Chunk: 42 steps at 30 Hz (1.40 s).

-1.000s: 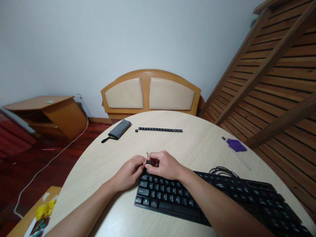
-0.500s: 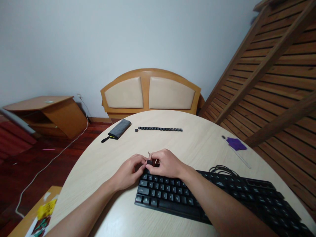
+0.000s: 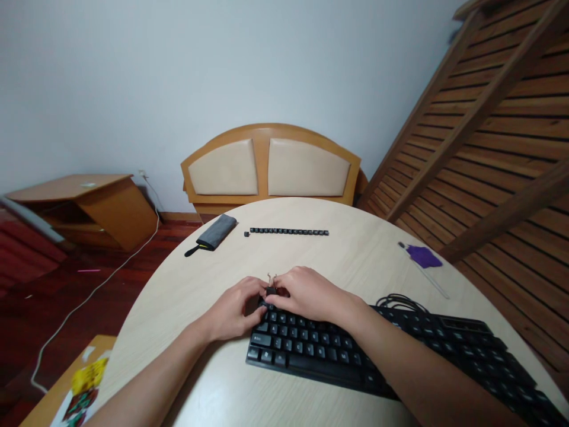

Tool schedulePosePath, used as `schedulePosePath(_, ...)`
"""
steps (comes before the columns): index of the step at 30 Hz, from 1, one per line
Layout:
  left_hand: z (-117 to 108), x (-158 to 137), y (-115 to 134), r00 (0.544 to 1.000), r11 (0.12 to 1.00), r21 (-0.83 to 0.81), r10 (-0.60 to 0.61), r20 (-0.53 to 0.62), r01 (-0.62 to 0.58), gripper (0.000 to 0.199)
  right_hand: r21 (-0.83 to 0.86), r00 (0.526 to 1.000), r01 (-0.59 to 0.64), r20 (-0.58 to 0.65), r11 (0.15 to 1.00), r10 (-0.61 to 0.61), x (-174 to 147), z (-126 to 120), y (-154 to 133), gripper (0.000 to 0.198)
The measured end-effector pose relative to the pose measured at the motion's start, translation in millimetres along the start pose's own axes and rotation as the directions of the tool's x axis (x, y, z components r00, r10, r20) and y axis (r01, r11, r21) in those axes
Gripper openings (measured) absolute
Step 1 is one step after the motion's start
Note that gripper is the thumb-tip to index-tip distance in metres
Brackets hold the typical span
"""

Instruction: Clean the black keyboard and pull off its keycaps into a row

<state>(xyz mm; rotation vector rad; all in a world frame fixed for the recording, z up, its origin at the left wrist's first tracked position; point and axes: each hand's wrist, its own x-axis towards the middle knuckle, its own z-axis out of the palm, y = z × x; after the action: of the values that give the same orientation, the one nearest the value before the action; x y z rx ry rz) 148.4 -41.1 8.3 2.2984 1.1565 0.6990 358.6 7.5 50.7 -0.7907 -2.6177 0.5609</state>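
A black keyboard [image 3: 329, 367] lies slantwise on the table under both hands. At its upper left corner, my right hand [image 3: 306, 293] is closed around a small tool that looks like a keycap puller [image 3: 271, 290], a black block with two thin wire prongs pointing up. My left hand [image 3: 233, 308] bends over the same corner, its thumb resting on the keys and its fingertips against the black block, with a gap between thumb and fingers. Whether a key is caught in the tool is hidden. Farther off, several loose black keycaps [image 3: 288, 231] form a row, and one single keycap [image 3: 246, 234] sits at its left end.
A grey pouch [image 3: 217, 231] with a black strap lies at the table's left. On the right are a purple cloth [image 3: 424, 256] and a thin clear stick [image 3: 429, 276]. A coiled cable [image 3: 402, 302] rests behind the keyboard. The round table [image 3: 213, 385] faces a wooden headboard [image 3: 264, 160].
My left thumb has slid down from the black block onto the keys, away from the fingers. My right hand keeps its grip on the tool. The keyboard appears shifted slightly right.
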Motion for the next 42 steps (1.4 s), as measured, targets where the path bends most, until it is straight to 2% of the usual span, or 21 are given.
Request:
schedulePosePath(7, 0.8, -0.2, -0.1, 1.0, 1.0, -0.007, 0.0, -0.02, 0.0, 0.016, 0.072, 0.994, -0.087, -0.064, 0.994, 0.092, -14.8, 17.9, 3.7, 0.03)
schedulePosePath(15, 3.0, 0.8, -1.0, 0.999, 0.998, -0.058, -0.033, -0.038, 0.031, 0.012, 0.155, 0.977, -0.126, -0.154, 0.98, 0.15, -17.9, 33.8, 9.4, 0.035)
schedulePosePath(20, 4.5, 1.2, -1.4, 0.998, 0.997, -0.074, -0.04, -0.039, 0.037, 0.01, 0.227, 0.971, -0.168, -0.129, 0.959, 0.2, -17.3, 35.1, 7.9, 0.031)
schedulePosePath(24, 5.6, 1.2, -2.0, 0.998, 0.995, -0.097, -0.04, -0.047, 0.035, 0.01, 0.379, 0.959, -0.207, -0.103, 0.902, 0.264, -18.1, 36.2, 10.8, 0.032)
schedulePosePath(27, 6.5, 1.4, -1.8, 0.998, 0.992, -0.122, -0.03, -0.049, 0.024, 0.011, 0.481, 0.955, -0.211, -0.085, 0.851, 0.285, -18.0, 37.9, 14.9, 0.033)
schedulePosePath(34, 7.9, 1.5, 0.0, 0.996, 0.989, -0.15, -0.024, -0.085, 0.011, 0.012, 0.552, 0.942, -0.182, -0.141, 0.814, 0.306, -18.0, 38.6, 16.2, 0.031)
schedulePosePath(42, 13.1, 1.5, 1.0, 0.987, 0.945, -0.318, -0.12, -0.105, 0.081, 0.015, 0.642, 0.924, -0.157, -0.174, 0.751, 0.342, -16.1, 37.2, 16.1, 0.029)
